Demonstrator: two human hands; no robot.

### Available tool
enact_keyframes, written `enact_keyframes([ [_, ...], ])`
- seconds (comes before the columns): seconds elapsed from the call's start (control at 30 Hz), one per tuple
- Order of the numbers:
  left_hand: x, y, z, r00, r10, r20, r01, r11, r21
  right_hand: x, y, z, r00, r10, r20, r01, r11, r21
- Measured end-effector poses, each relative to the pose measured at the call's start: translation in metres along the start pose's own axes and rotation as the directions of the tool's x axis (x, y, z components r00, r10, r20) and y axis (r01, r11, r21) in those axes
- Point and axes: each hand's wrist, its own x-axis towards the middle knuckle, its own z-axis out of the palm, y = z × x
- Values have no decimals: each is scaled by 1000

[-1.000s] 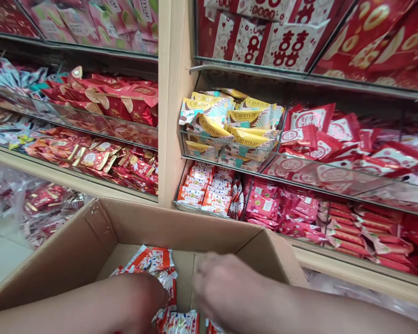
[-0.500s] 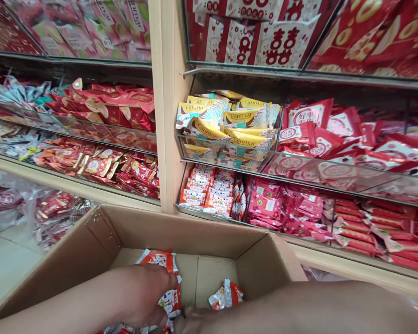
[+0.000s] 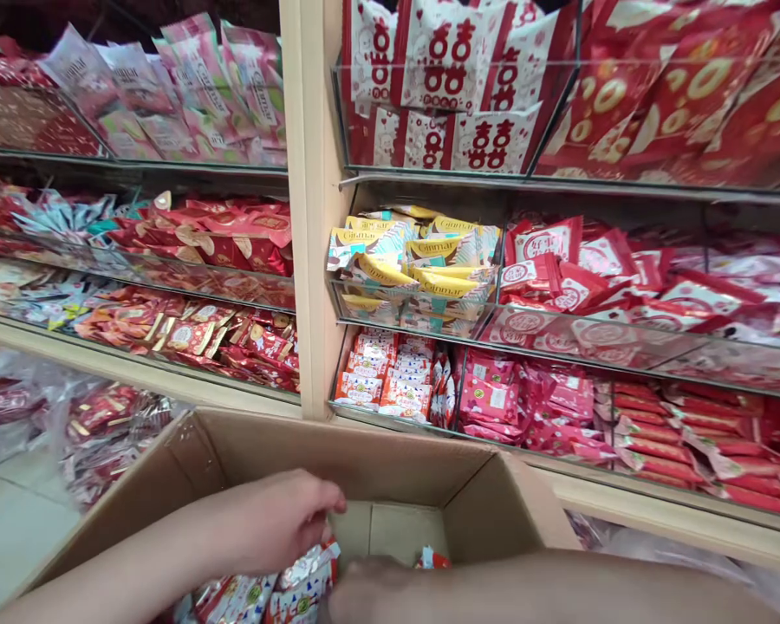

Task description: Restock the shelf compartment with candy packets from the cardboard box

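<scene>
Where our left hand (image 3: 282, 524) curls, half-closed, red-and-white packets (image 3: 302, 591) lie just below, beside our blurred right hand (image 3: 372, 591). We cannot tell what either grips.

Looks like a snack shop, going by pale shelving (image 3: 310, 260) mid-frame and clear-fronted bins (image 3: 676, 349) of wrapped packets (image 3: 437, 251), sorted by kind, across upper frame.

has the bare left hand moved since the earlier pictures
Yes. Against the back wall of the brown cardboard box, the bare left hand has moved up in view, now overlapping that wall instead of showing below it.
</scene>
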Motion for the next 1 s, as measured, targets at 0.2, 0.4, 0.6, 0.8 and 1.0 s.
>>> enact_keyframes([
  [0.2,6,4,-14,988,68,-139,-124,882,-455,-48,14,-81,913,-80,-399,211,932,294],
  [0.4,14,-4,-11,980,-93,-175,-84,604,-793,-54,28,-88,896,-31,-443,342,686,643],
  [0.6,14,11,-19,910,-286,-299,-151,443,-884,-53,25,-92,876,63,-479,397,473,787],
  [0.8,7,22,-12,948,-234,-217,-142,299,-944,-50,17,-86,798,135,-588,482,444,756],
  [1.0,7,18,-14,945,-123,-303,-190,548,-814,-53,15,-85,726,118,-677,543,506,670],
])
